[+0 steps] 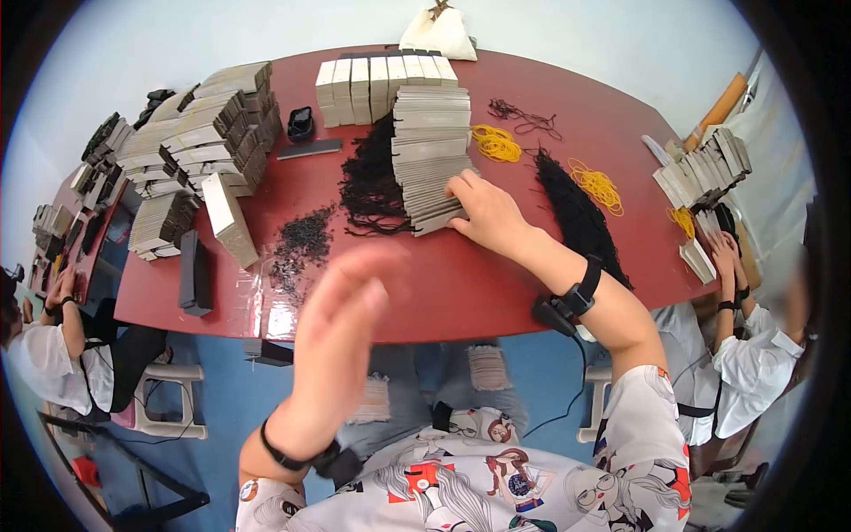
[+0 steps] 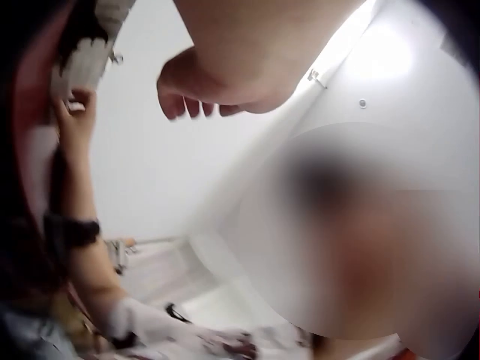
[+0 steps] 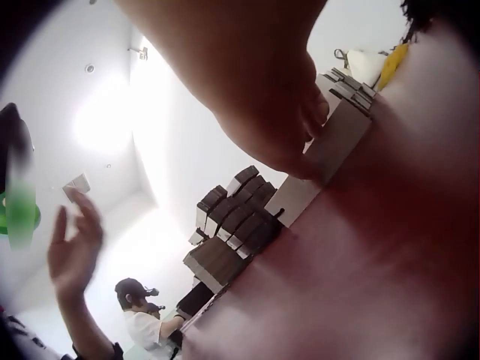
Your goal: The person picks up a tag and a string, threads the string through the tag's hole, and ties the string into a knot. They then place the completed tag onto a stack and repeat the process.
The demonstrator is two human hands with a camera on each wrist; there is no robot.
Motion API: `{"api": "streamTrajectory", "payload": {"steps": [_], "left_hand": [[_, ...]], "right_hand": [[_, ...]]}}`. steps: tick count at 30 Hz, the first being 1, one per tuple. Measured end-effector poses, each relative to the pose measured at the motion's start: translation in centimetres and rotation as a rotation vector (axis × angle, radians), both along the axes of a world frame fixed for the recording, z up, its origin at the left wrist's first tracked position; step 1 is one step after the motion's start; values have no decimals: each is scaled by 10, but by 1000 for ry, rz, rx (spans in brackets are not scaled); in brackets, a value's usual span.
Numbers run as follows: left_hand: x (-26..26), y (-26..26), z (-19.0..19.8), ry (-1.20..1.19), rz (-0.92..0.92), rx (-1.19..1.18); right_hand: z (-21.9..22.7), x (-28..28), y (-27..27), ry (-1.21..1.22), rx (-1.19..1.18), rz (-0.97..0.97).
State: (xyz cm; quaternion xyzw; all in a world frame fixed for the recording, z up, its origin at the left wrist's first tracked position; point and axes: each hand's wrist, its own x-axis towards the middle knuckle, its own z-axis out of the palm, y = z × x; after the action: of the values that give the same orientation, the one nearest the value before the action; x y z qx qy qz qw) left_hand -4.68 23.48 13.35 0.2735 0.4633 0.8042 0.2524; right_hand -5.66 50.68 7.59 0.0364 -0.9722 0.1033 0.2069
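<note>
A long row of flat grey cardboard pieces (image 1: 432, 151) runs across the red table, standing on edge and packed together. At its near right end my right hand (image 1: 492, 213) pinches some of the pieces between thumb and fingers. The right wrist view shows that hand's fingers (image 3: 316, 112) bent against the side of the row. My left hand (image 1: 341, 332) is raised over the table's front edge, blurred, holding nothing, its fingers loosely extended. Black cords (image 1: 372, 182) lie along the left side of the row.
White-faced stacks (image 1: 386, 80) stand behind the row. Grey card bundles (image 1: 195, 133) are piled at left, near small black bits (image 1: 301, 244). Yellow bands (image 1: 496, 144) and a black cord bundle (image 1: 576, 208) lie at right. Other people sit at both sides.
</note>
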Motion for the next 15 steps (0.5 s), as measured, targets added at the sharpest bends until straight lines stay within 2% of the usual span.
{"api": "streamTrajectory", "payload": {"steps": [2, 4, 7, 8, 10, 15], "left_hand": [[24, -19, 26, 142, -462, 227], [49, -19, 64, 39, -506, 398], [54, -17, 69, 60, -421, 478], [68, -38, 61, 79, -385, 509], [55, -23, 74, 125, -323, 572], [64, -34, 84, 254, -156, 698]], "right_hand": [[-1, 12, -9, 16, 15, -32], [4, 25, -23, 49, -78, -2], [12, 52, -49, 32, -115, 59], [14, 61, -56, 27, -136, 93], [14, 80, -68, 41, -182, 135], [10, 114, -87, -15, -311, 135]]}}
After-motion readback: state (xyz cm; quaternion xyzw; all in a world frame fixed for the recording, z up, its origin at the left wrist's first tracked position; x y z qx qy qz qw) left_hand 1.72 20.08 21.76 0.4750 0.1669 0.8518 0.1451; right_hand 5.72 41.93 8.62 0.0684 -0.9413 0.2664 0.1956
